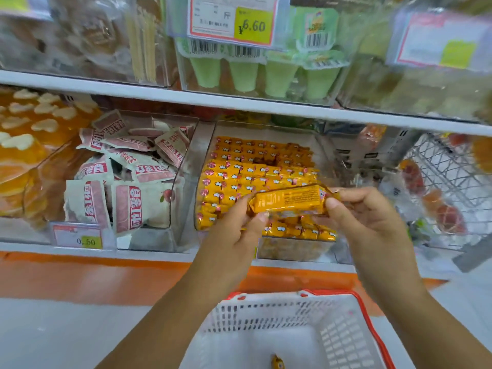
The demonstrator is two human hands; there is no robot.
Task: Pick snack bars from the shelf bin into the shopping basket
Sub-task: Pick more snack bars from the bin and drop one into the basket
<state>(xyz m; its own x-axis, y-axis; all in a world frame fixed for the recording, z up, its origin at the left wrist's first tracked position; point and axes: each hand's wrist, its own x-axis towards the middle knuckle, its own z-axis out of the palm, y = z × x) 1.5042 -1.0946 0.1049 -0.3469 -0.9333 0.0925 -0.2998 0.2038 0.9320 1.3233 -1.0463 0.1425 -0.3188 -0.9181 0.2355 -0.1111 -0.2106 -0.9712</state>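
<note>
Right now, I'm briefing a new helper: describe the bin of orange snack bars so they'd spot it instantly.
Find the white shelf board below the yellow 6.60 price tag. The clear plastic bin sits under it, above and behind the red-rimmed white basket. Unlike the white-and-pink packets left of it, it holds tidy rows of small orange-wrapped bars.

Orange-yellow snack bars (255, 169); white shopping basket (266, 315) with red rim; pink-and-white packets (127, 182); pale green cups (263, 75)

Reads "¥6.60" on the upper price tag (252, 25); "0.50" on the lower price tag (89, 241) at the shelf edge.
</note>
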